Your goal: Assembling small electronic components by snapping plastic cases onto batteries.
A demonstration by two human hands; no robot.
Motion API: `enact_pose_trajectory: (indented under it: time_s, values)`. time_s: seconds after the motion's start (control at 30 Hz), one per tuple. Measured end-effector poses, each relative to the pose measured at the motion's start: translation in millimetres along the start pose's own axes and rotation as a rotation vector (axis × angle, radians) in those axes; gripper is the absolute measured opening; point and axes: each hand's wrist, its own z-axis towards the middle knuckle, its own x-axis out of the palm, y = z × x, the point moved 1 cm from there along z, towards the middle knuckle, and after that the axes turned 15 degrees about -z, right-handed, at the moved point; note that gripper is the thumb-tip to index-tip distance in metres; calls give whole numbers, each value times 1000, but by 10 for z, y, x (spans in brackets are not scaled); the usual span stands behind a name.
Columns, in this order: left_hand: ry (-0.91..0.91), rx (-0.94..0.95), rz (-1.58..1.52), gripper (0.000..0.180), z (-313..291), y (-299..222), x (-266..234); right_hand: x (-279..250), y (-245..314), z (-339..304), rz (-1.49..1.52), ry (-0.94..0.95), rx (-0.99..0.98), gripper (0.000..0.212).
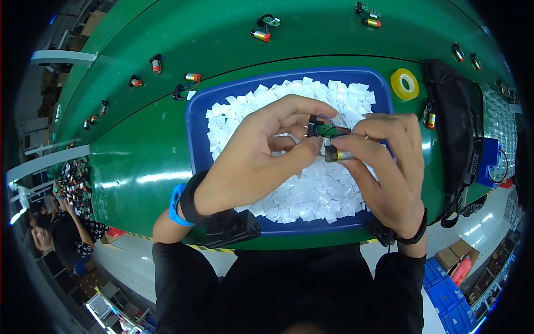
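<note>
Over the middle of a blue tray piled with small white square pieces, I hold a small electronic assembly between both hands. My left hand pinches a black plastic end piece joined to a small green circuit board. Thin wires run from the board to a cylindrical battery cell, dark-ended with a silver and yellow wrap. The fingers of my right hand close on the cell and the board's right end, hiding part of both.
Similar battery-and-board assemblies lie scattered along the green work surface. Right of the tray are a yellow tape roll, a black bag and a blue box. At far left, another person sits near a heap of parts.
</note>
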Motion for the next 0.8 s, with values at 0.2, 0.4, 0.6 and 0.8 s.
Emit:
enact_pose_trajectory:
  time_s: [0.2,0.4,0.6,0.8]
  values:
    - [10,-92,-36,40,0,4,10,35,30,-6,-80,6,-5,35]
    - [-13,-16,265,39,-51,20,66,-6,10,-14,-123,-37,-28,30]
    - [50,79,151,36,-77,-15,117,-103,31,-7,-157,-66,-43,23]
    - [-3,79,90,35,-78,3,150,-102,70,4,-132,-83,-59,22]
